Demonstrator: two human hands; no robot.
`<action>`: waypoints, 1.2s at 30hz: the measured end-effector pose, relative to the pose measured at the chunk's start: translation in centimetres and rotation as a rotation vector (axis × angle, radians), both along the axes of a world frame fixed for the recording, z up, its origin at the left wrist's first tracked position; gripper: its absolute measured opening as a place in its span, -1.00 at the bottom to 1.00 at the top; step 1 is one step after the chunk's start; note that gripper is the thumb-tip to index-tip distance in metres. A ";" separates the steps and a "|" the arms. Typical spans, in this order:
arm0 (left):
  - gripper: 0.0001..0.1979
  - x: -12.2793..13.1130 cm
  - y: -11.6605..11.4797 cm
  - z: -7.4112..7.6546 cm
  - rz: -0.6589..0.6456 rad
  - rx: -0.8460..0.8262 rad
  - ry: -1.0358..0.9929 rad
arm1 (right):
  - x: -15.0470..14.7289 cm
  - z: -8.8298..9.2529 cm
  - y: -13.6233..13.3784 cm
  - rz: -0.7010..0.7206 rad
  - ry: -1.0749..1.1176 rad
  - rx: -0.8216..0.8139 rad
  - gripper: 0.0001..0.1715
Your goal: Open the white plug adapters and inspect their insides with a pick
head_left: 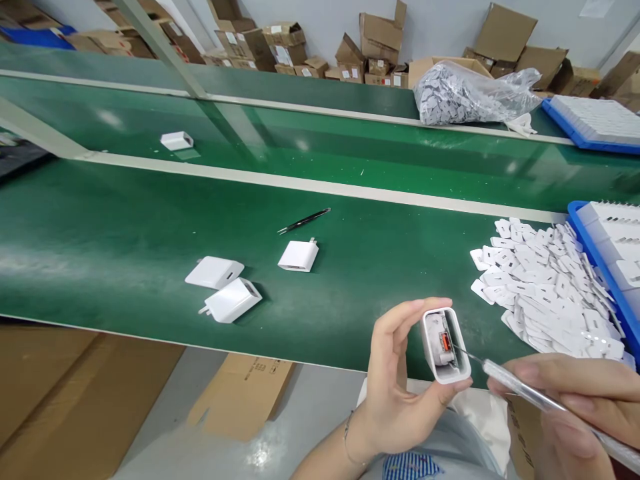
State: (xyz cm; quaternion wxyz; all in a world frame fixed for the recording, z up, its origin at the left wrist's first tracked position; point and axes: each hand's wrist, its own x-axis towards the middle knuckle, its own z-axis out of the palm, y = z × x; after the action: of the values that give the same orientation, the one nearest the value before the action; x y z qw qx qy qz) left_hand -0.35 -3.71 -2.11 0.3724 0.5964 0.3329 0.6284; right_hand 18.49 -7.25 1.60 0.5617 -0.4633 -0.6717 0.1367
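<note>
My left hand (pixel 395 387) grips a white charger housing (pixel 429 347) between thumb and fingers, its uncovered end turned up toward me. Inside the housing sits an orange-red USB socket (pixel 446 342). In my right hand (pixel 575 393) is a thin metal pick with a clear handle (pixel 520 385), and its fine tip reaches into the housing beside the socket. Further left on the green bench lie a white charger (pixel 299 255), a second charger (pixel 214 271) and a third charger (pixel 233 301). Black tweezers (pixel 305 221) rest behind the nearest of them.
A heap of white end covers (pixel 555 287) lies at the right, against a blue tray (pixel 595 260). Another charger (pixel 177 140) is on the sunken green belt (pixel 300 153). Beyond stand a bag of small parts (pixel 465 93), a second blue tray (pixel 575 130) and cardboard boxes (pixel 383 37).
</note>
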 end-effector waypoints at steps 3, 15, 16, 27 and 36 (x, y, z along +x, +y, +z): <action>-0.39 0.0 0.0 0.0 0.002 -0.003 -0.007 | 0.0 0.6 0.2 0.083 -0.162 0.062 -0.88; -0.38 0.1 0.0 0.1 0.006 0.007 -0.021 | -0.3 0.9 0.5 0.089 -0.109 0.039 -0.82; -0.38 0.1 0.0 0.1 0.001 0.012 -0.024 | -0.4 0.8 0.6 0.093 -0.065 0.040 -0.80; -0.38 0.2 0.0 0.3 -0.038 -0.002 -0.061 | -3.1 1.6 1.1 0.071 0.313 -0.032 -0.79; -0.33 -0.1 -0.2 0.3 -0.063 0.008 -0.044 | -2.4 2.0 2.6 0.220 0.351 -0.096 -0.67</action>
State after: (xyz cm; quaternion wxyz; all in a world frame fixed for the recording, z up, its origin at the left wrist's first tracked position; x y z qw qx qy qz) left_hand -0.41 -3.90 -1.83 0.3972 0.5940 0.3031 0.6305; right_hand 16.13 -4.66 3.61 0.6290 -0.3827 -0.6028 0.3074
